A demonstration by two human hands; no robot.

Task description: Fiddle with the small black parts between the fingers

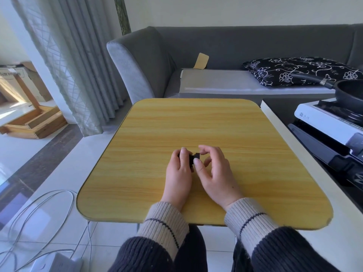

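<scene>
Small black block [193, 159] between both hands over the table [196, 122], left hand [179, 173] gripping it, right hand [214, 171] pinching its right end

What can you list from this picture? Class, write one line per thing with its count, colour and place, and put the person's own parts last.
small object: one, black, above the table's middle, between both hands
table: one, yellow wood-grain, centre
sofa: one, grey, behind the table
cushion: one, black with white flowers, on the sofa, right
frying pan: one, black, on the stove, right edge
stove: one, white, right
curtain: one, grey-green, left
cables: several, white, floor, lower left
left hand: one, holds the small object
right hand: one, pinches the small object
</scene>
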